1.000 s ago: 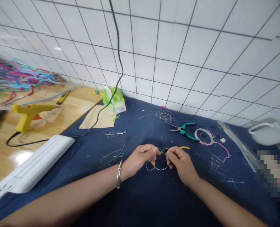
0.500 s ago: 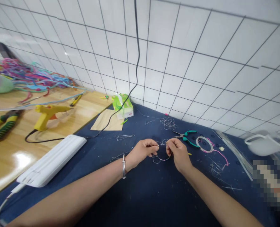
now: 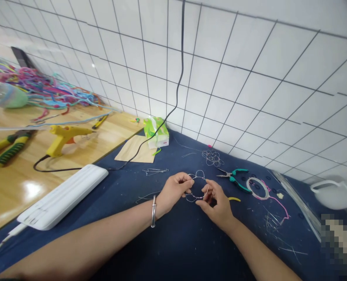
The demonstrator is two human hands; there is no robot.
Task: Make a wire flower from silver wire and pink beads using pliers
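Observation:
Between both hands is a thin silvery wire ring with small wire loops along its edge and tiny pinkish bead-like spots. My left hand, with a silver bangle on its wrist, pinches the ring's left side between thumb and fingers. On the other side, my right hand has its thumb and index finger spread apart around the ring's right edge; whether a fingertip touches the wire I cannot tell. Beyond the hands lies a tangle of looped wire. Green-handled pliers rest to the right, near a yellow strip.
A wire coil with a pink strand and loose wire scraps lie right. At left are a white power strip, yellow glue gun, large pliers and tissue pack. A black cord hangs down the wall.
My right thumb and index finger have parted from their pinch on the ring. My left hand keeps its hold. The whole view has shifted slightly.

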